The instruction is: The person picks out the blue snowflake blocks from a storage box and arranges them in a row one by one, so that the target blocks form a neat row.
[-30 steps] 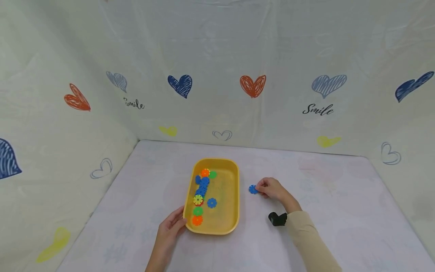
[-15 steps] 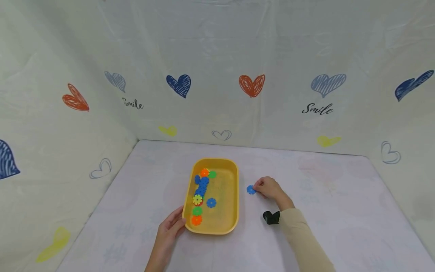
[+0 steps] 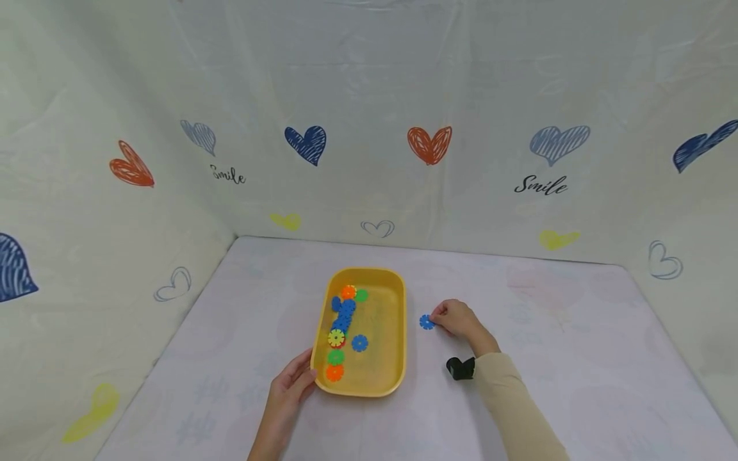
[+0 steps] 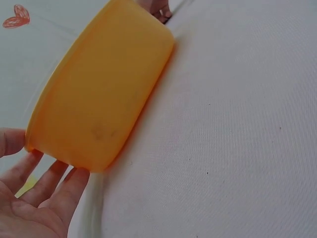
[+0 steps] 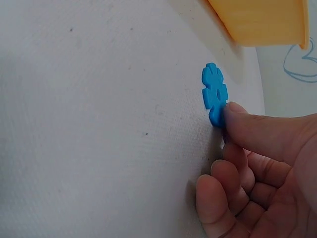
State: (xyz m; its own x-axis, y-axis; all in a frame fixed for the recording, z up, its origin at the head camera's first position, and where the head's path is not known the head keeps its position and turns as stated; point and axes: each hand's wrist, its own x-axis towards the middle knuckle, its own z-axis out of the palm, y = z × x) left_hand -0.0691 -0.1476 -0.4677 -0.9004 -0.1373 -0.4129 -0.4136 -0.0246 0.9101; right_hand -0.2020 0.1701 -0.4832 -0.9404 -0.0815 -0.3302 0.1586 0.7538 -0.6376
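Note:
Between thumb and fingers, my right hand (image 3: 459,319) pinches a blue notched snowflake disc (image 3: 425,322) by its edge, close over the table to the right of the tray. The right wrist view shows the disc (image 5: 214,94) tilted on edge, with a small slot at its centre. My left hand (image 3: 289,386) grips the near left corner of the yellow plastic tray (image 3: 385,365), thumb at the rim and fingers against the outer wall. Inside the tray, several blue discs (image 3: 344,315) overlap along the left side, and a single blue disc (image 3: 360,343) lies apart in the middle.
Orange (image 3: 335,372), green (image 3: 336,357) and yellow (image 3: 336,338) discs also lie in the tray. A black wrist device (image 3: 460,369) sits by the right sleeve. White sheeting with printed hearts (image 3: 429,146) rises behind the pale table (image 3: 576,358).
My right hand has shifted slightly left toward the tray with the blue disc, then stayed nearly still. The left hand keeps its place at the tray.

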